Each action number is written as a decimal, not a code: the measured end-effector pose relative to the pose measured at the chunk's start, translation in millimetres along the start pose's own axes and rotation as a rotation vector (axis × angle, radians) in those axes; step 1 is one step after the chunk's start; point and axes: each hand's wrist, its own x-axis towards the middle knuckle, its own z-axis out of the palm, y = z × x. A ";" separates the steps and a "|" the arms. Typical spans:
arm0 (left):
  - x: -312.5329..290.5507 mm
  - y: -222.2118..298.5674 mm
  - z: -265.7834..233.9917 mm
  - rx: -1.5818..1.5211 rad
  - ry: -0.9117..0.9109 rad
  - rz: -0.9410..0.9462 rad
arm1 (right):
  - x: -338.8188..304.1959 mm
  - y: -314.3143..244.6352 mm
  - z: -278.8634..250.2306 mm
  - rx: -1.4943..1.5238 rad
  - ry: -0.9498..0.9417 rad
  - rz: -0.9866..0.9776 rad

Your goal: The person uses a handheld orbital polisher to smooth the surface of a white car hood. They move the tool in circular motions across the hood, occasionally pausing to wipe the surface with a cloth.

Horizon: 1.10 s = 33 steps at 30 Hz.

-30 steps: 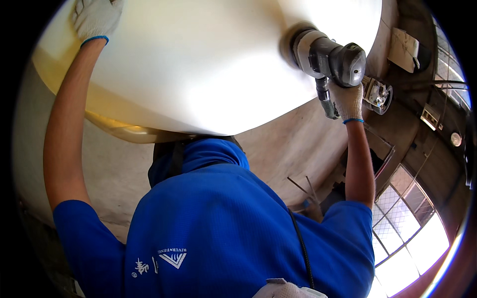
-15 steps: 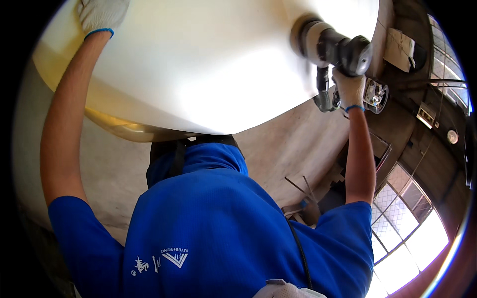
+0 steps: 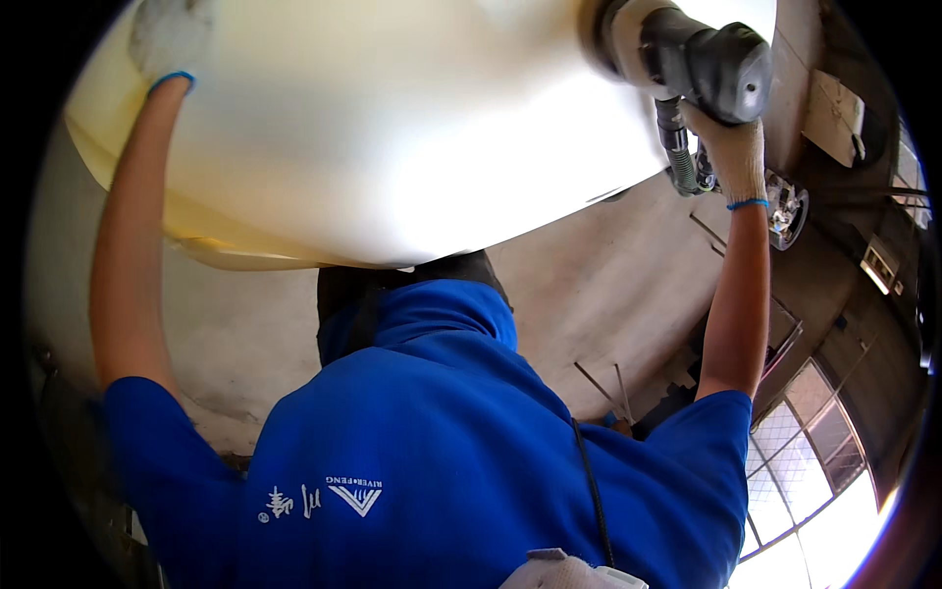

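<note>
A large, smooth white shell with a yellowish rim (image 3: 392, 128) fills the upper part of the view and curves down toward my body. My left hand (image 3: 172, 37), in a pale knit glove with a blue cuff, lies flat on its upper left; motion blurs it and the top edge cuts off the fingertips. My right hand (image 3: 734, 157), gloved likewise, is wrapped round a black and grey power sander (image 3: 711, 69). The sander's round pad, blurred, is against the shell's right side. A ribbed hose (image 3: 679, 147) hangs from the tool beside my right wrist.
Concrete floor (image 3: 599, 255) shows below the shell. A round metal-framed device (image 3: 788, 208) is beyond my right wrist, with a pale flat board (image 3: 834, 118) farther off. Thin rods (image 3: 608, 388) stick up near my right elbow. Gridded windows (image 3: 800, 471) are at right.
My right hand and the sander have moved up and to the right. The left hand has shifted a little left and up along the shell.
</note>
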 end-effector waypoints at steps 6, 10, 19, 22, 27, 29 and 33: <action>-20.1 225.5 -53.5 -0.309 -0.193 0.507 | -24.1 34.8 -10.0 0.028 -0.205 -0.226; -60.0 277.4 -98.4 -0.475 -0.448 0.556 | -52.8 35.0 9.0 0.015 -0.124 -0.234; -74.3 264.4 -133.4 -0.620 -0.700 0.528 | 9.3 -4.6 -19.3 0.320 -0.129 -0.129; -81.3 281.1 -143.1 -0.913 -0.674 0.252 | -1.7 -21.3 2.8 0.202 -0.078 -0.160; -54.8 322.3 -160.1 -1.205 -0.620 0.071 | 3.2 -57.4 3.3 0.025 -0.124 -0.199; -60.1 326.7 -164.6 -1.261 -0.595 -0.046 | 1.7 -69.2 6.4 0.037 -0.127 -0.174; -65.2 320.8 -163.1 -1.305 -0.622 -0.115 | 2.6 -90.6 0.5 -0.191 -0.160 -0.233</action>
